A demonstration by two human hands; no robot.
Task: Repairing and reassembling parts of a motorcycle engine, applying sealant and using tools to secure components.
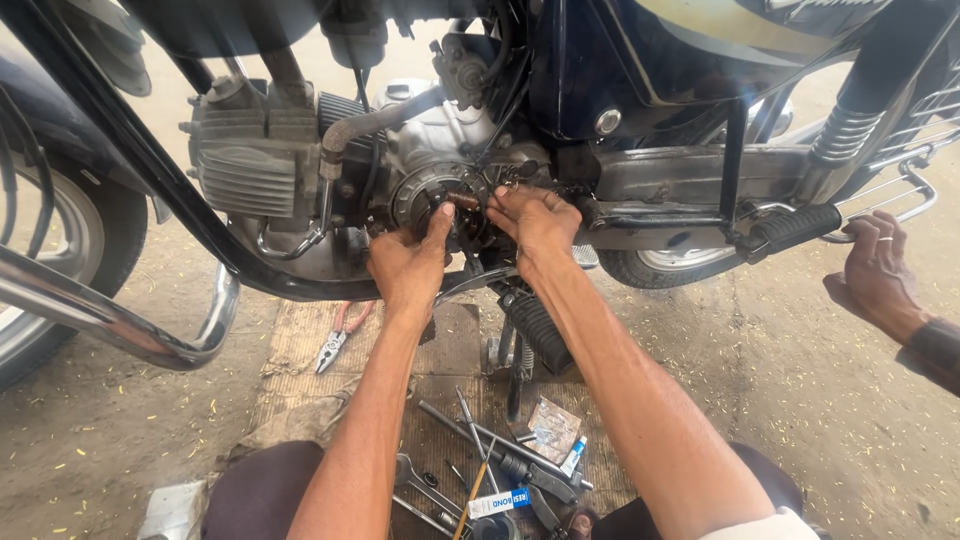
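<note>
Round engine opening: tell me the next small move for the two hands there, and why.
Probably press the small brown part squarely into the round engine opening before letting go. The left hand braces the rim with its thumb up, the right hand pinches at the centre, and both hands are bare, with pliers and wrenches lying unused on the mat.

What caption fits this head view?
Both bare hands, left hand and right hand, work at a motorcycle's round open engine housing above scattered tools.
</note>
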